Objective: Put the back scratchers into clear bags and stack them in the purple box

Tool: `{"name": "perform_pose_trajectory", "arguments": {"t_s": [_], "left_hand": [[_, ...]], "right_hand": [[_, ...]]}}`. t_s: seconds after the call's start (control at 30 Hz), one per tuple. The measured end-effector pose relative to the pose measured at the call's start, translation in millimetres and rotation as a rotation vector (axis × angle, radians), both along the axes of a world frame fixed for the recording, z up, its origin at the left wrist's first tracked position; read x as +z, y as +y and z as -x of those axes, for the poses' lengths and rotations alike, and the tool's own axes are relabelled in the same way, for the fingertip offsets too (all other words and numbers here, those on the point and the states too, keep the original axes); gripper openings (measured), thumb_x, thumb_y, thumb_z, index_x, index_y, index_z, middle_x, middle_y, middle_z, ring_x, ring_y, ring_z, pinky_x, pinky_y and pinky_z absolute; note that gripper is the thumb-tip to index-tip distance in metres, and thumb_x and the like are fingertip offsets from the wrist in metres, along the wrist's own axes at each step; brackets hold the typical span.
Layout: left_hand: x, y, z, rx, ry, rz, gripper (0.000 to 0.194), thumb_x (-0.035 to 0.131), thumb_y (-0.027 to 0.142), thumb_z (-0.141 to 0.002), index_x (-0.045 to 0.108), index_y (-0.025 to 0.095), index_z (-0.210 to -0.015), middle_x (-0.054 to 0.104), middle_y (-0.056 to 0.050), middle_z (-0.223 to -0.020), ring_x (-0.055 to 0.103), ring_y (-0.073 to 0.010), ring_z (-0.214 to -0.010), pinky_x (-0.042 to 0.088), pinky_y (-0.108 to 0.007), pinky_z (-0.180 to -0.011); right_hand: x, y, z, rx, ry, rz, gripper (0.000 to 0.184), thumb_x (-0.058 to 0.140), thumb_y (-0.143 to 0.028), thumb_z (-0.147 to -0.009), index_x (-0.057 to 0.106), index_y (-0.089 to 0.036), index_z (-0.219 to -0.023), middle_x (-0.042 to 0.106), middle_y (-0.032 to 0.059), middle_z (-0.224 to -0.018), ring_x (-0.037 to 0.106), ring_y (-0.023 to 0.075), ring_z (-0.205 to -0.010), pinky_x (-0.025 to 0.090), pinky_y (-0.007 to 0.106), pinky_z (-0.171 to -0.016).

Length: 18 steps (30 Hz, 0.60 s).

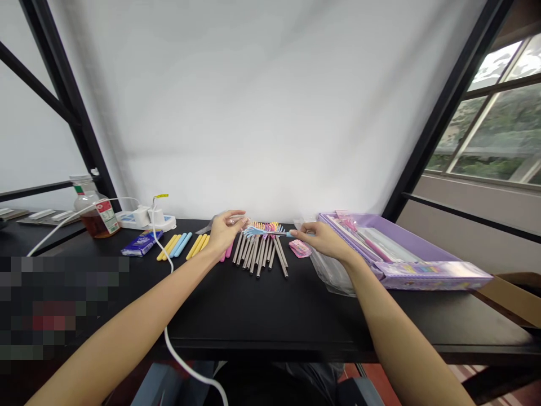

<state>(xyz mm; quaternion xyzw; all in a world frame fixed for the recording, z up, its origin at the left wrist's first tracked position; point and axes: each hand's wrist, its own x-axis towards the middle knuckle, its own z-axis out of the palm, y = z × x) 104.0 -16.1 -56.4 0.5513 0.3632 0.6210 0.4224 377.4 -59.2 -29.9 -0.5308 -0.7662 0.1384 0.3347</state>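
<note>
Head view: left hand point(224, 234) cupped, right hand point(315, 238) pinching blue piece point(270, 232).

Indoor workroom, small-scale handwork type, not a kitchen or shop floor. Fittings: one black-topped workbench point(253, 304) on a black metal frame point(63, 96); white wall or sheet point(253, 113) behind it; steel-framed window point(486, 124) at right, greenery beyond; red floor tiles point(372, 383) at near right. On bench: white power strip point(146, 221) with plugged-in adapters and white cable point(169, 332), far left; bottle of brown liquid point(95, 217) beside it; loose metal tubes point(257, 254) at centre; purple tray point(393, 231) of packaged goods, right; cardboard box point(513, 299) at right edge.
</note>
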Motion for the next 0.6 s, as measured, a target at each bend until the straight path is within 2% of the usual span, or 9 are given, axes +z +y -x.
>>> {"name": "perform_pose_trajectory", "arguments": {"t_s": [0.13,0.27,0.43,0.6], "left_hand": [[0.8,-2.1,-2.3,-0.066,-0.052,0.031,0.033,0.081,0.032,-0.076,0.069,0.014,-0.101,0.077,-0.01,-0.088,0.073,-0.0239,-0.096,0.058,-0.04,-0.091],[0.4,-1.6,-1.4,-0.025,0.016,0.034,0.033,0.08,0.033,-0.076,0.071,0.016,-0.102,0.077,-0.009,-0.085,0.074,-0.0244,-0.093,0.06,-0.038,-0.088],[3.9,-3.0,0.3,0.042,0.05,0.041,0.029,0.081,0.03,-0.075,0.074,0.015,-0.099,0.076,-0.008,-0.084,0.074,-0.024,-0.086,0.063,-0.034,-0.078],[8.4,-10.1,-4.5,0.012,0.032,0.126,0.023,0.072,0.02,-0.082,0.072,0.013,-0.104,0.075,-0.007,-0.083,0.073,-0.0192,-0.078,0.064,-0.031,-0.069]], "right_hand": [[-4.8,5.1,-4.2,-0.031,-0.071,0.06,0.064,0.049,-0.075,-0.084,0.049,-0.019,-0.053,0.04,-0.0018,-0.047,0.035,0.0114,-0.049,0.026,0.03,-0.054],[-5.3,5.4,-4.0,-0.062,-0.051,0.039,0.066,0.047,-0.075,-0.085,0.054,-0.018,-0.053,0.036,-0.0023,-0.046,0.032,0.0111,-0.049,0.023,0.03,-0.053],[-0.7,0.1,-2.5,0.017,-0.022,0.04,0.055,0.061,-0.068,-0.081,0.061,-0.017,-0.061,0.044,-0.0022,-0.055,0.038,0.0116,-0.056,0.026,0.029,-0.056],[-0.5,-0.5,-0.6,-0.002,0.012,0.016,0.049,0.064,-0.063,-0.08,0.066,-0.016,-0.065,0.048,-0.001,-0.06,0.042,0.0132,-0.062,0.029,0.029,-0.059]]}}
